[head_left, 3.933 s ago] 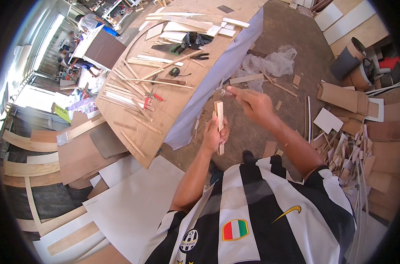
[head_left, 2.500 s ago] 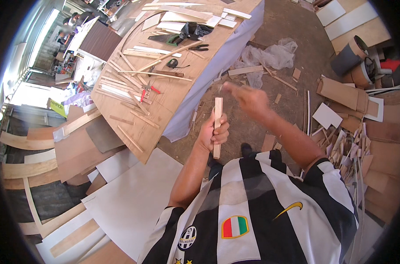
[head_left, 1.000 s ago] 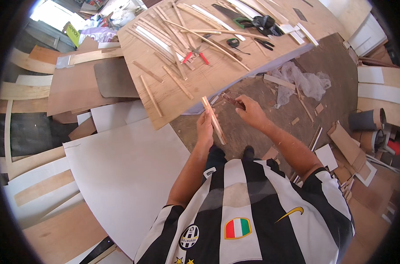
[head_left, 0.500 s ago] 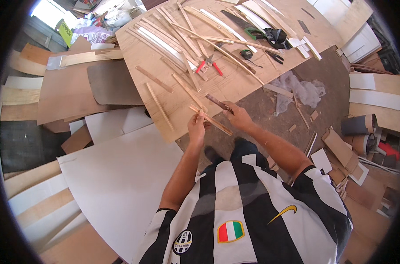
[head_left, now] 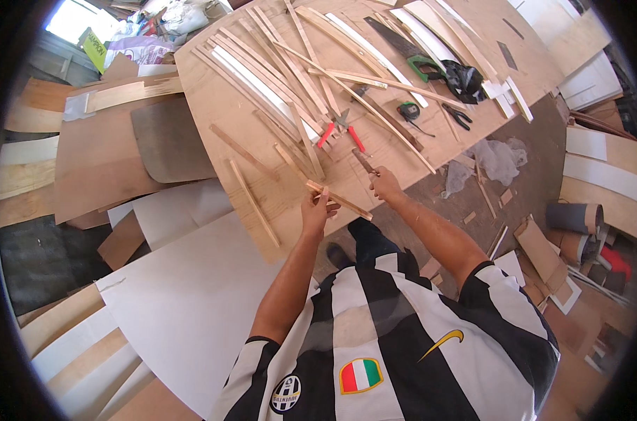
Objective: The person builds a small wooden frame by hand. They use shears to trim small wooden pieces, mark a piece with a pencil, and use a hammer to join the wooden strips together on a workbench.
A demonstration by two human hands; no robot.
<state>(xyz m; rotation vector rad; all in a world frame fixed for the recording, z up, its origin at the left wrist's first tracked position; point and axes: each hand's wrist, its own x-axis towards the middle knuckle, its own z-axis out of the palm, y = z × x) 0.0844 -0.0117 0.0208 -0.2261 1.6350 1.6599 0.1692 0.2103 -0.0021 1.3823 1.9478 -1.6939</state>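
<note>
My left hand [head_left: 316,212] is closed round a short pale wooden strip [head_left: 353,205], held slantwise over the near edge of the worktable. To its right, my right hand [head_left: 385,185] grips a narrow, flat reddish-brown piece [head_left: 364,161] that points away from me; its exact kind I cannot make out. The two held pieces are apart. Loose wooden strips [head_left: 255,203] lie on the table left of my hands. Just beyond my right hand rest red-handled snips [head_left: 342,129] with their handles spread.
On the plywood worktable [head_left: 206,105] lie several long strips, a handsaw [head_left: 396,38], a tape measure [head_left: 408,111], black-handled pliers [head_left: 459,116] and a black bag [head_left: 464,81]. A white panel [head_left: 192,302] stands at my left. Clear plastic [head_left: 497,161] and offcuts litter the floor to the right.
The brown piece in my right hand has swung to point more steeply away and sits farther from the strip. My left hand still holds the strip. The whole view has shifted slightly.
</note>
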